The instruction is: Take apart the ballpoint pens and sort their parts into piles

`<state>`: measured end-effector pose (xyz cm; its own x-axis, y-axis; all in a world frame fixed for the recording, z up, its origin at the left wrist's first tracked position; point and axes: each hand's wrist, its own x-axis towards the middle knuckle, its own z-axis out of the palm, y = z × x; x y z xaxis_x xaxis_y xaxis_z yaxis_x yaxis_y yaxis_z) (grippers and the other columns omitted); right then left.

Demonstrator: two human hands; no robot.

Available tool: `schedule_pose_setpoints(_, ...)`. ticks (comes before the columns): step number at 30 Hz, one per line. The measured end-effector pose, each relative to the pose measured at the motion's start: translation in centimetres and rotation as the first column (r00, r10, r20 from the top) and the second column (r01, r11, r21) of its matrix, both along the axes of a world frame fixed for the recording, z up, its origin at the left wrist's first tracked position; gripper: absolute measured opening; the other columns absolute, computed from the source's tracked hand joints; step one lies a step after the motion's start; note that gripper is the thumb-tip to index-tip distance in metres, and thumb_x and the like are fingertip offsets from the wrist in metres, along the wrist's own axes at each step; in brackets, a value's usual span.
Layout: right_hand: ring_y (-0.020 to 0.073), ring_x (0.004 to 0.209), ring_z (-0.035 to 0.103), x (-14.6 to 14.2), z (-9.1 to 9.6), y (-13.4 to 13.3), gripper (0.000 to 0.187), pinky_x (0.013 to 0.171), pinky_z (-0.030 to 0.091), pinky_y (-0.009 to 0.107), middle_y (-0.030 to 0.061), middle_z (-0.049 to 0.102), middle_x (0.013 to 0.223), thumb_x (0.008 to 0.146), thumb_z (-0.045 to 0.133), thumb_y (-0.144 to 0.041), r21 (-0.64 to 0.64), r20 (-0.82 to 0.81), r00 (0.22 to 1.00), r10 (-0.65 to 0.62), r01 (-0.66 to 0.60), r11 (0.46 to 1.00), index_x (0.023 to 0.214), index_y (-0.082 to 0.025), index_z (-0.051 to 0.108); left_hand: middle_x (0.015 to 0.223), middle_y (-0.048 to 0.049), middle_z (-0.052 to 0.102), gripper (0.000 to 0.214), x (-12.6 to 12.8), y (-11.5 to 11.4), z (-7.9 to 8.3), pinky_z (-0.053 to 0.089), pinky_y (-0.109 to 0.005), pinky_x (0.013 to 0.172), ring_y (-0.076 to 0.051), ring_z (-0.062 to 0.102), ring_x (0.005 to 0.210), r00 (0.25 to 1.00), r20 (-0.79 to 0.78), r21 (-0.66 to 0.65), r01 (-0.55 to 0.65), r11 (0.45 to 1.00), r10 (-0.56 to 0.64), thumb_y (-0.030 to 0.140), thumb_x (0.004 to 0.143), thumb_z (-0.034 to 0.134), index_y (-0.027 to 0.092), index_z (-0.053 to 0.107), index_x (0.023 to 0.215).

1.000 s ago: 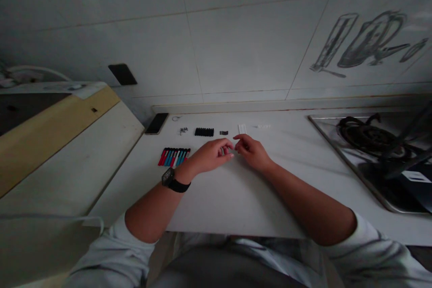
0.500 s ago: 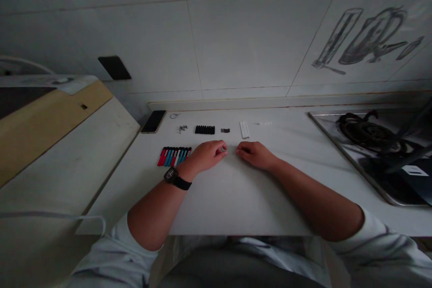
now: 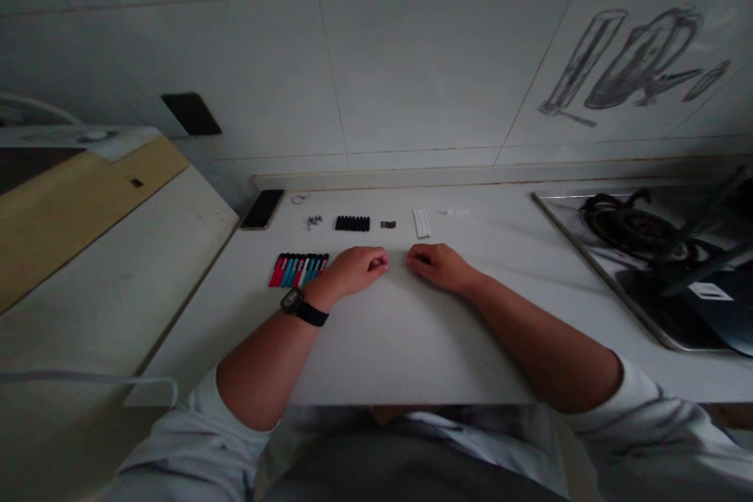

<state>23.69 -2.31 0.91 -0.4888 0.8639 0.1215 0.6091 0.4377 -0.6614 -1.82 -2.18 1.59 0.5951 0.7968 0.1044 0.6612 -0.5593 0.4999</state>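
My left hand (image 3: 360, 270) rests on the white counter with its fingers curled in, and no object shows in it. Beside its wrist lies a row of coloured tubes, like pen barrels (image 3: 292, 271), in red, blue and white with dark ends. A short gap away, my right hand (image 3: 436, 263) is closed in a loose fist on the counter, holding nothing visible. Beyond the hands run several groups of small parts: silvery pieces (image 3: 314, 222), a row of black cylinders (image 3: 353, 223), small dark pieces (image 3: 388, 224), thin white sticks (image 3: 421, 223) and tiny whitish pieces (image 3: 458, 212).
A phone (image 3: 262, 209) lies at the counter's back left, near a thin ring-shaped item (image 3: 300, 199). On the right is a gas stove (image 3: 635, 231) with a metal rim. A pale box-like cabinet (image 3: 100, 251) stands left. The tiled wall (image 3: 412, 78) closes off the back.
The whole view has shifted slightly, so everything sits a little further left and up. The fingers of my left hand look a bit more closed. The parts keep their arrangement.
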Motion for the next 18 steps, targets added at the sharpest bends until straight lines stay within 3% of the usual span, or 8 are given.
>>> schedule_pose_setpoints(18,0.0136,0.063,0.051,0.09,-0.21,0.17,0.021,0.063,0.035,0.026,-0.0014,0.059,0.068,0.094,0.056,-0.036,-0.007,0.008,1.000,-0.001,0.001,1.000,0.087,-0.021,0.069,0.080,-0.0019,0.071,0.015,0.06,0.01,0.49,0.038,-0.027,0.062,-0.016,0.060,0.069,1.000,-0.016,-0.040,-0.021,0.999,0.021,0.031,0.095,0.060,0.021,0.069,0.091)
